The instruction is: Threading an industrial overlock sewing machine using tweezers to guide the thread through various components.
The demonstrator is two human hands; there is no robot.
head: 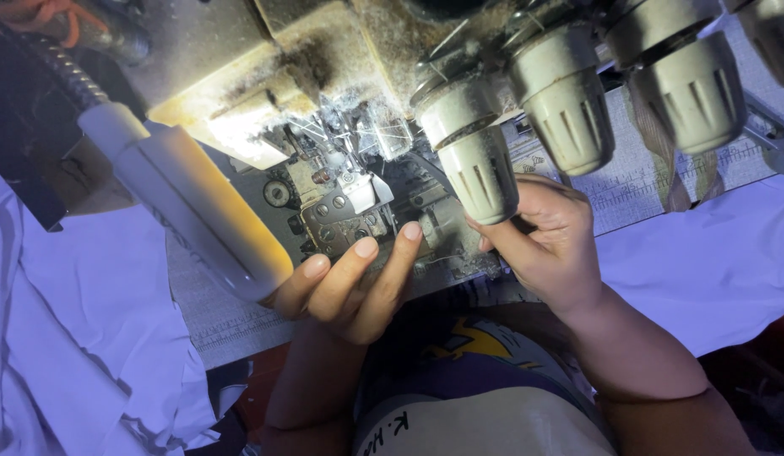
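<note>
Here both hands (442, 253) touch the upward-pointing presser foot (358, 192).

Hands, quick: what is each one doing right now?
Left hand: open, fingers stretched toward the sewing machine, holding nothing.
Right hand: curled by a knob; holding anything cannot be told.

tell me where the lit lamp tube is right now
In the head view, the lamp tube slants across the left side, just left of the sewing machine's needle area, its lower end beside the left hand.

A grey table (240, 317) carries a sewing machine (358, 203) and white cloth (704, 270).
</note>
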